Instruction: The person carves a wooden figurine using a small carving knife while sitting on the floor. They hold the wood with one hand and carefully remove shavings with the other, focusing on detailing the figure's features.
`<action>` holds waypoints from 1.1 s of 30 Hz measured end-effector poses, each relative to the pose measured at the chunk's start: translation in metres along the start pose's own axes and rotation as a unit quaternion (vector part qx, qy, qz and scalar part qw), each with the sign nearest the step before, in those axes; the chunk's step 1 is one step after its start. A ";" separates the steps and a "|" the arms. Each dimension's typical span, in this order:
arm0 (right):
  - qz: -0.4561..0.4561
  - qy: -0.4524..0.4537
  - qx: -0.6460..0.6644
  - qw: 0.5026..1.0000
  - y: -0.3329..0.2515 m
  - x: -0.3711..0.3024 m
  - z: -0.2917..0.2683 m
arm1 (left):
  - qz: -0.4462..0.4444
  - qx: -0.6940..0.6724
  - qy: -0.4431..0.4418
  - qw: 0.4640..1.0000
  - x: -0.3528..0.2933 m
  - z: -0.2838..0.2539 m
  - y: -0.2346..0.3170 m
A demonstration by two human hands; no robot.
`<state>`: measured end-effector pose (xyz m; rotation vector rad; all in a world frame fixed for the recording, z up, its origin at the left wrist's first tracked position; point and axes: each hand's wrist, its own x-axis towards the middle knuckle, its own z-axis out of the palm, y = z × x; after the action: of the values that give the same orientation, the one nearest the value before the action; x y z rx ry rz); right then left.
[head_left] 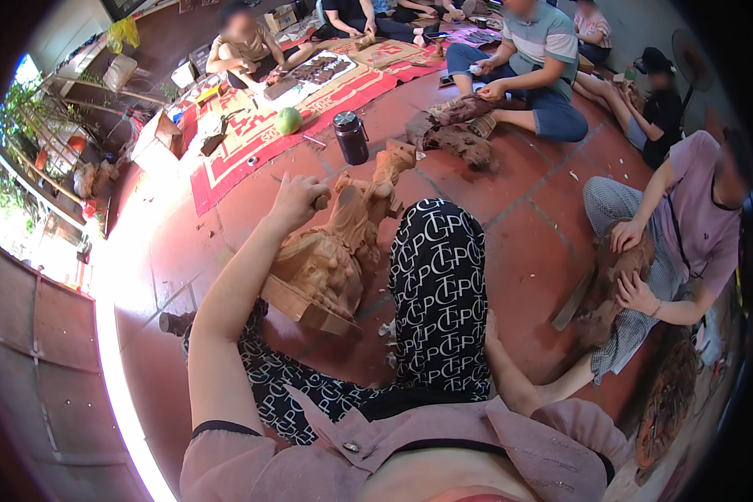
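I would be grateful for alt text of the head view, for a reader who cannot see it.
The person's left hand grips what looks like a small tool near a carved wooden statue on a red tiled floor; the right hand is mostly hidden behind the raised knee. Beyond are a dark flask, a green melon and other seated people.

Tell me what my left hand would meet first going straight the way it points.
Your left hand would probably meet the dark lidded flask first, though depth is unclear and it might pass above it.
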<state>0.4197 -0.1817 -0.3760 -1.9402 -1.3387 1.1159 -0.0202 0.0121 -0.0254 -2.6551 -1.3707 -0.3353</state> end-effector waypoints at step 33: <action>-0.089 0.094 0.176 0.976 -0.114 0.017 -0.072 | -0.271 -0.687 0.127 0.662 -0.002 -0.058 0.014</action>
<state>0.4279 -0.1217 -0.2547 -1.5914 -1.1026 0.9789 -0.0180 -0.0103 0.0299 -2.4808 -2.2931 -2.6030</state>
